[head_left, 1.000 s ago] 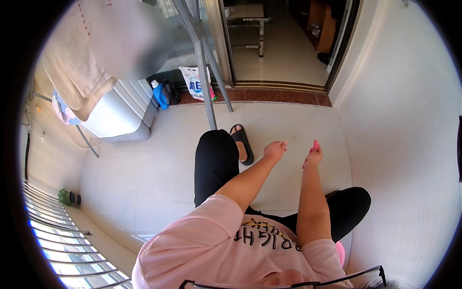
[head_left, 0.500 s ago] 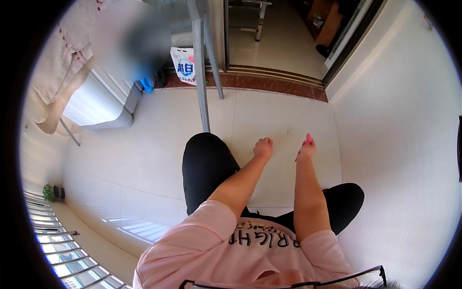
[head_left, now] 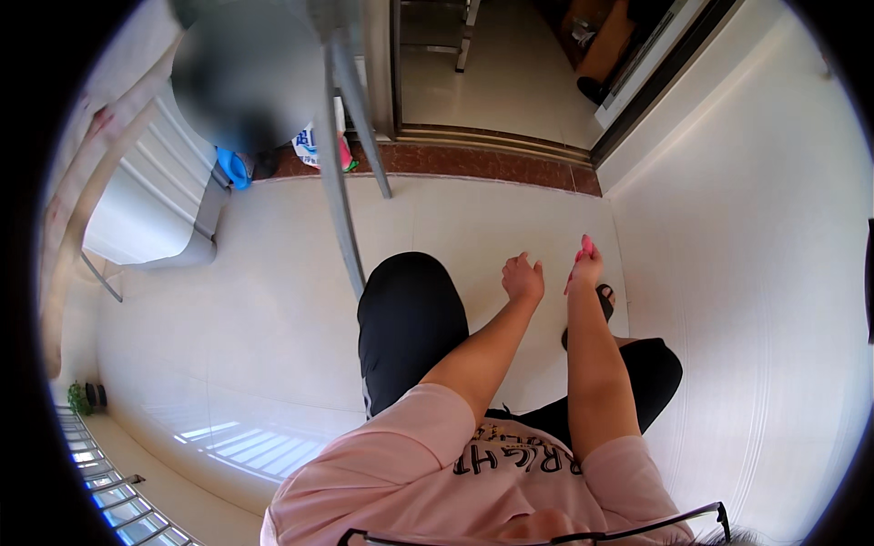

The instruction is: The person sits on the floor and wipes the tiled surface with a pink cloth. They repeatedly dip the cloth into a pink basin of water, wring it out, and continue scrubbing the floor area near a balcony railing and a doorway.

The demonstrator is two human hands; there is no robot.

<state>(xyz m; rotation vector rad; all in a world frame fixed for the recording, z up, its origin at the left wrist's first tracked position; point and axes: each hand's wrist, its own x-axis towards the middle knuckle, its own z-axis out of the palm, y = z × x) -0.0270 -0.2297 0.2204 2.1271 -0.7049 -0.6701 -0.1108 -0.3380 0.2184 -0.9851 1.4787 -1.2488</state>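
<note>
Ahead of my knees, my left hand (head_left: 523, 278) hovers over the pale floor. Its fingers are loosely curled but apart, the thumb stands off, and no object shows in them. To its right, my right hand (head_left: 590, 267) is closed around a bright pink thing (head_left: 586, 245). Part of this sticks out past the fingers and a thin part hangs on the hand's left side; its kind is too small to tell. The two hands do not touch. Just beyond my right wrist a dark sandal (head_left: 604, 303) shows on my foot.
Grey metal legs (head_left: 339, 200) stand left of my hands, near my raised left knee. Behind them a white printed bag (head_left: 308, 146) leans by the reddish sill (head_left: 473, 164) of a doorway. A white appliance (head_left: 150, 218) stands at left; a white wall (head_left: 728, 237) rises at right.
My left hand has moved right, nearer my right hand, and its fingers have opened from a closed shape. The view has shifted, and my sandalled foot now shows.
</note>
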